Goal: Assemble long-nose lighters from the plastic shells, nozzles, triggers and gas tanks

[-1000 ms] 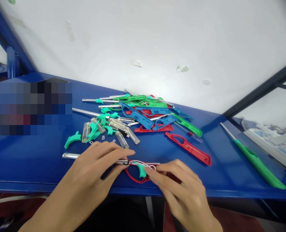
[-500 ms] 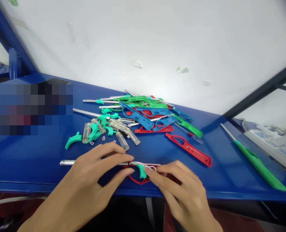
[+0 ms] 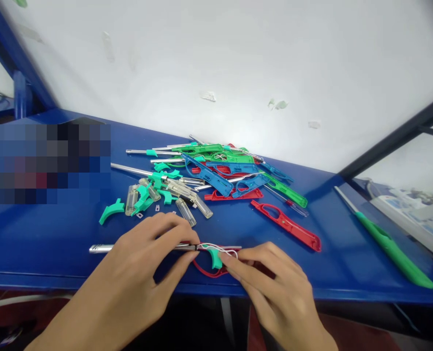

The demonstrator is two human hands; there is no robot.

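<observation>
Near the table's front edge, my left hand (image 3: 154, 263) pinches the metal lighter tube (image 3: 101, 249) between thumb and fingers, close to its inner end. White wires (image 3: 216, 246) run from that end towards my right hand (image 3: 278, 287). The fingers of my right hand are closed on a red lighter handle half (image 3: 206, 273), around its trigger loop. A teal trigger (image 3: 215, 258) sits at the loop, touched by my right thumb or fingertip. My fingers hide most of the handle's right part.
Behind my hands lies a pile of blue (image 3: 216, 180), green and red handle halves, with clear fuel tanks (image 3: 185, 212) and teal triggers (image 3: 111, 210). A single red half (image 3: 287, 226) lies to the right. Further right is an assembled green lighter (image 3: 395, 251). A white wall (image 3: 238, 58) stands behind.
My left hand has drawn very slightly left with the metal tube. My right hand stays nearly still on the red handle half.
</observation>
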